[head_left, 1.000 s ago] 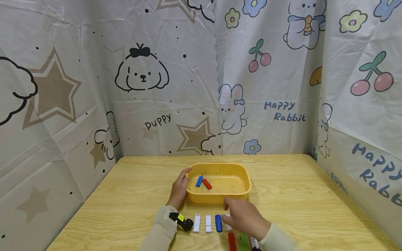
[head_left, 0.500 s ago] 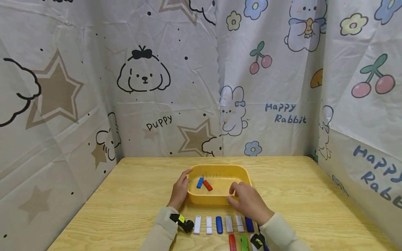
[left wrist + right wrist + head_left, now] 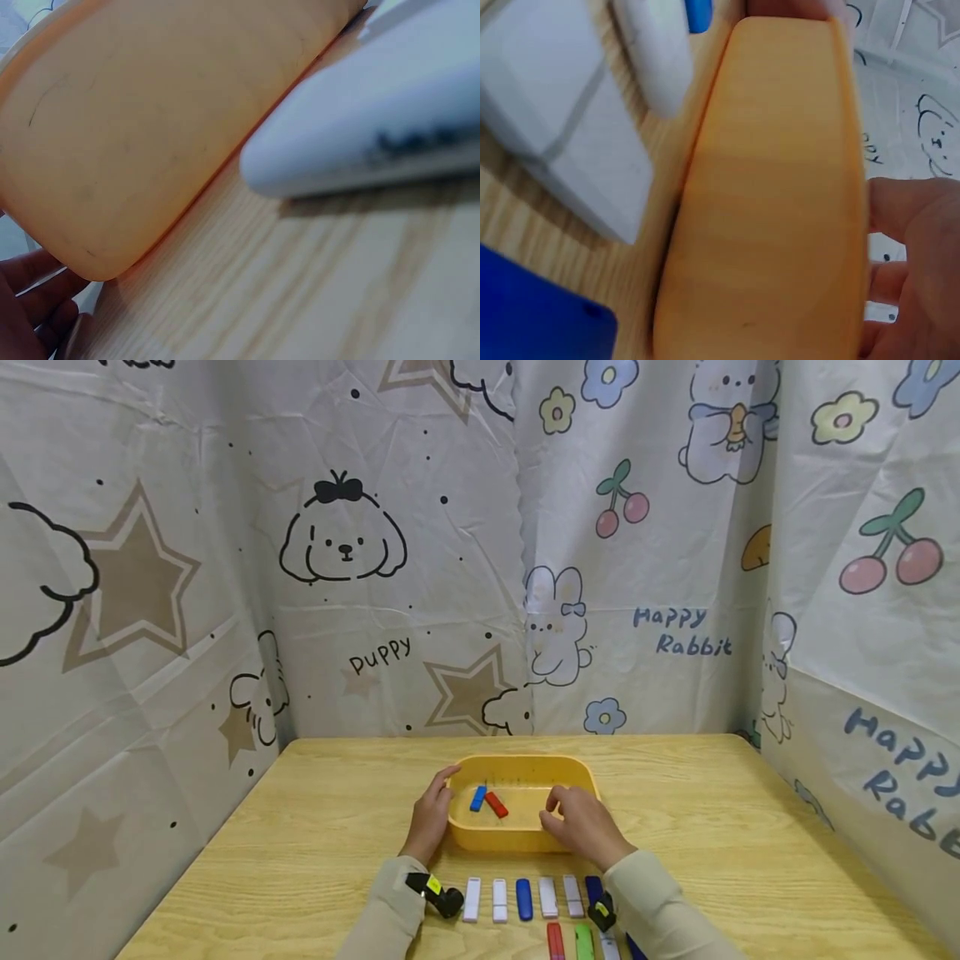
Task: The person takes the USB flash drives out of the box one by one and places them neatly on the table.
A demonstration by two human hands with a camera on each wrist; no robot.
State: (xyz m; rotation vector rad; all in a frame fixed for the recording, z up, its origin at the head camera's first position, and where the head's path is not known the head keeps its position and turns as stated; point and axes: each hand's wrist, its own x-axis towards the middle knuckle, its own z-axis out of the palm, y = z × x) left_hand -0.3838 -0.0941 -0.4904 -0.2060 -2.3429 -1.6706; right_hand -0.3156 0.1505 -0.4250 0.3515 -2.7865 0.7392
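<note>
On the wooden table stands a yellow plastic basin (image 3: pixel 495 839). A blue stick (image 3: pixel 477 798) and a red stick (image 3: pixel 496 805), resembling USB flash drives, lie inside it, left of the middle. My left hand (image 3: pixel 429 818) holds the basin's left side, its fingertips at the rim; the left wrist view shows fingers (image 3: pixel 45 292) around the corner. Over the near right rim reaches my right hand (image 3: pixel 588 827), fingers bent loosely with a gap between thumb and forefinger. Nothing shows between them. In the right wrist view, the basin wall (image 3: pixel 772 187) partly hides these fingers.
Before the basin runs a row of similar sticks: white ones (image 3: pixel 472 899), a blue one (image 3: pixel 524 899) and a dark blue one (image 3: pixel 594 890). Nearer lie a red stick (image 3: pixel 555 941), a green one (image 3: pixel 584 941) and others, partly under the right sleeve (image 3: pixel 660 902). Printed curtains (image 3: pixel 420 568) surround the table.
My right hand has moved from above the row of sticks, forward over the near rim and into the basin. The left hand stays at the basin's left side.
</note>
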